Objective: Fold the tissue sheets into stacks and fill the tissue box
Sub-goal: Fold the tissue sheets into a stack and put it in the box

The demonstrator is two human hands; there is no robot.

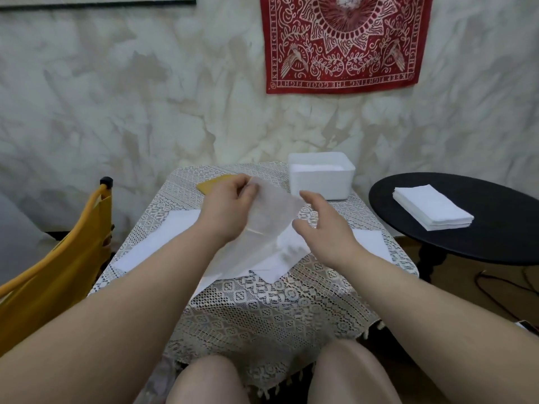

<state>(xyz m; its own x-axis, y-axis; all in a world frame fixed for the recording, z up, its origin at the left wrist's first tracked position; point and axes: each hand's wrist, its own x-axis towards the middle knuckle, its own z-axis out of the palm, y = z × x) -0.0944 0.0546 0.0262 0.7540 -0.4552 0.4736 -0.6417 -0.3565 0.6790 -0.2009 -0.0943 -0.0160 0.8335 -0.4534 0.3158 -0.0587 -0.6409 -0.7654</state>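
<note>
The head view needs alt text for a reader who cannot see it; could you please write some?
A left hand pinches a thin tissue sheet above a lace-covered table, the right hand open beside it. More sheets lie flat beneath; behind stands a white tissue box.

- The left hand (226, 207) was raised, its forearm reaching in from the lower left; thumb and fingertips pinched a tissue sheet (271, 211) at its top edge.
- The right hand (323, 225) hovered just beside the sheet, fingers spread and relaxed, gripping nothing.
- Both forearms were bare, angling inward toward each other.
</note>
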